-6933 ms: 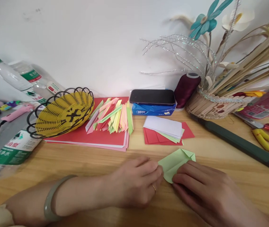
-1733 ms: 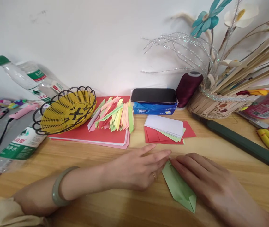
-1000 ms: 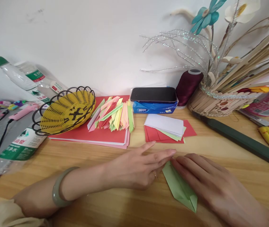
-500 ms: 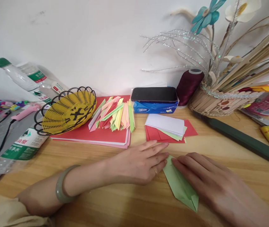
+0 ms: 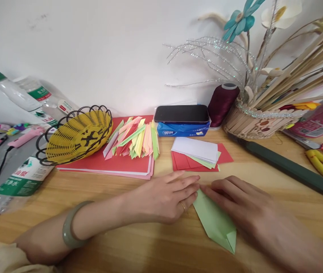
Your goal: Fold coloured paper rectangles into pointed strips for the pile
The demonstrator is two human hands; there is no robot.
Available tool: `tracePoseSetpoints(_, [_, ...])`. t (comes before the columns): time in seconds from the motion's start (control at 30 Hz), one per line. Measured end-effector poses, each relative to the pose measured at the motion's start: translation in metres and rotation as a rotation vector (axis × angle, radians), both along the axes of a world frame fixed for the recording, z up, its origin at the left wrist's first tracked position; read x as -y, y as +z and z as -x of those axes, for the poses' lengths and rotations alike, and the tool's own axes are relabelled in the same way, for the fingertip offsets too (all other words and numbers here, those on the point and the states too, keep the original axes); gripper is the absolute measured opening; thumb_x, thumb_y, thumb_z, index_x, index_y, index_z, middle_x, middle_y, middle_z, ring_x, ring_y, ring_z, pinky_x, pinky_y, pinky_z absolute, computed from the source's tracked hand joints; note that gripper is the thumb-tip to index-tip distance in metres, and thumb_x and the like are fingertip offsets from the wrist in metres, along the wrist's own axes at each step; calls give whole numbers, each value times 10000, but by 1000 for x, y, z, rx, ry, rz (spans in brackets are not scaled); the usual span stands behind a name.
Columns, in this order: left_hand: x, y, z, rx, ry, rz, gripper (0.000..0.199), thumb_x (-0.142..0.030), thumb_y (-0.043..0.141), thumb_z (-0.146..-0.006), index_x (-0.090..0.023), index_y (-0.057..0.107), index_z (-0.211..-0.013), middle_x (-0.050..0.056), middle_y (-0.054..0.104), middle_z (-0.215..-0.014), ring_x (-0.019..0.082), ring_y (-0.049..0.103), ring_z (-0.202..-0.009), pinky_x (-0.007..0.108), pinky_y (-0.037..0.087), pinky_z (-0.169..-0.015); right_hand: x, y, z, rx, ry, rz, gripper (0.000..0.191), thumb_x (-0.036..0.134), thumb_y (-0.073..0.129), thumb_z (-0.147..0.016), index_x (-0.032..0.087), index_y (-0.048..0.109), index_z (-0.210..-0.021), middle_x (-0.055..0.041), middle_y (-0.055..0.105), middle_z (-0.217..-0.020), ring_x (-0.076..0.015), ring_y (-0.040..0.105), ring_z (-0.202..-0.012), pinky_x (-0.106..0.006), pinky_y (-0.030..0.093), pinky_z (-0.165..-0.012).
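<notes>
I count one folded sheet of light green paper (image 5: pixel 215 223), one yellow woven basket with black looped rim (image 5: pixel 65 132), one black phone (image 5: pixel 181 114) resting on one blue packet (image 5: pixel 178 129), and one dark purple cone of thread (image 5: pixel 223 105); the folded strips of coloured paper (image 5: pixel 137 138) are too many for counting. The green sheet lies at about 4 o'clock from the left hand (image 5: pixel 164 201) and at 8 o'clock from the right hand (image 5: pixel 246 212). The left hand has almost straight fingers, their tips at the sheet's upper corner; its thumb is hidden, so I cannot tell whether it grips. The right hand, with fingers bent, covers the sheet's right edge; whether it pinches, I cannot tell. Below everything is a light brown wooden table (image 5: pixel 116 246); towards 12 o'clock there is a white wall (image 5: pixel 101 49) with faint marks.
</notes>
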State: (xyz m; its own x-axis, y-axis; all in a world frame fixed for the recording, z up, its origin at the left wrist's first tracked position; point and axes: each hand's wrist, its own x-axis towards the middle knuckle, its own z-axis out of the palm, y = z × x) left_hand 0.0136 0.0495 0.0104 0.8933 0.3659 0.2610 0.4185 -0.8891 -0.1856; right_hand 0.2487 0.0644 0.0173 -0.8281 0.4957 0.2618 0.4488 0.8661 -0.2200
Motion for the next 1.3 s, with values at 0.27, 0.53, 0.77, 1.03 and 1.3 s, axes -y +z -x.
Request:
tracePoseSetpoints(0.27, [4, 1, -1, 25, 24, -20, 279, -115, 401, -927, -66, 621, -1092, 105, 618, -1187, 264, 513, -1173, 432, 390, -1026, -7, 13, -10, -14, 48, -132, 374, 142, 251, -932, 177, 621, -896, -75, 648, -854, -219, 586, -773, -366, 474, -635])
tracePoseSetpoints(0.53, [13, -6, 5, 91, 272, -211, 121, -102, 548, -861, -50, 637, -923, 150, 680, -950, 280, 576, -1068, 456, 460, -940, -7, 15, -13, -56, -20, -102, 126, 198, 439, -889, 175, 559, -920, -58, 608, -822, -183, 567, -726, -324, 455, -624])
tracePoseSetpoints(0.77, [3, 0, 6, 256, 200, -40, 173, -197, 527, -907, -125, 640, -798, 32, 663, -790, 184, 600, -950, 360, 471, -933, -10, 4, -10, -32, -2, -58, 182, 230, 425, -927, 174, 598, -937, -62, 618, -871, -181, 574, -783, -329, 474, -692])
tracePoseSetpoints(1.03, [2, -2, 6, 209, 142, 94, 151, -116, 513, -886, -134, 622, -783, 23, 639, -788, 168, 589, -878, 285, 498, -792, -13, 3, -16, -21, 98, -48, 266, 191, 348, -952, 182, 610, -992, -61, 621, -902, -185, 570, -827, -327, 465, -708])
tracePoseSetpoints(1.3, [3, 1, -1, 290, 180, 113, 232, -239, 523, -887, -140, 630, -707, 24, 628, -719, 185, 602, -843, 332, 502, -805, -12, -1, -13, -16, 4, 167, 194, 236, 397, -940, 208, 579, -882, -43, 582, -878, -160, 561, -764, -292, 463, -653])
